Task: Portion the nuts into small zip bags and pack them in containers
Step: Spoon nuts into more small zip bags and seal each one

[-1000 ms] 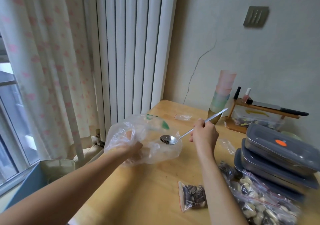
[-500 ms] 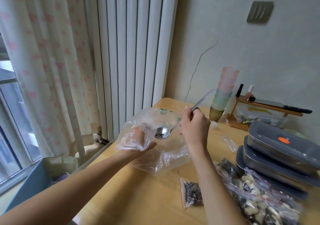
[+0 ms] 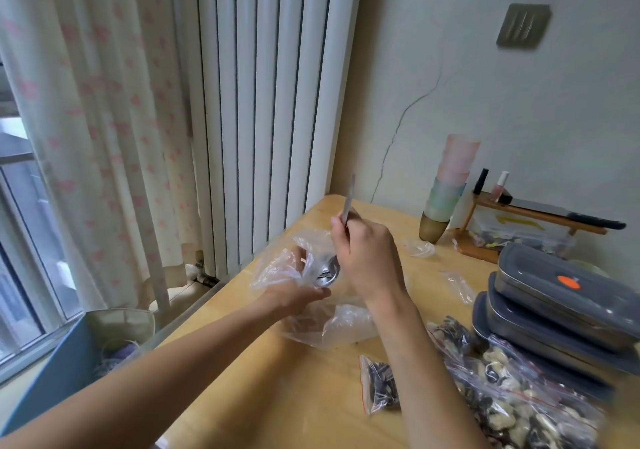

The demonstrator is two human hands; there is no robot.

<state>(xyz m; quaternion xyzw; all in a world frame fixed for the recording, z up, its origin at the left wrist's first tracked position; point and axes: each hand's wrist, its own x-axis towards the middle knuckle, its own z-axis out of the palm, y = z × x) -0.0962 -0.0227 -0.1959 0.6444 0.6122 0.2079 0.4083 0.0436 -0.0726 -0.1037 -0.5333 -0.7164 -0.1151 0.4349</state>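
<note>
Head view: crinkly clear bag (image 3: 332,327), metal spoon (image 3: 329,272)

Grey containers (image 3: 561,296) (1 orange-dotted), pink-patterned cream curtain (image 3: 86,119), white radiator (image 3: 270,102), honey-yellow table (image 3: 277,396)

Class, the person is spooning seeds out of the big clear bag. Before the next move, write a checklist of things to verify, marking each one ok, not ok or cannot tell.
1. Right hand grips the thin metal spoon firmly: ok.
2. Left hand holds the large crumpled clear plastic bag open: ok.
3. Spoon bowl carries seeds: ok, a few dark ones show.
4. Empty small clear zip bag within easy reach: cannot tell, it lies on the wooden table beyond the hands.
5. Small red-edged zip bag of dark seeds sealed: cannot tell.
6. Stacked grey lidded containers open for packing: not ok, lids are on.
</note>
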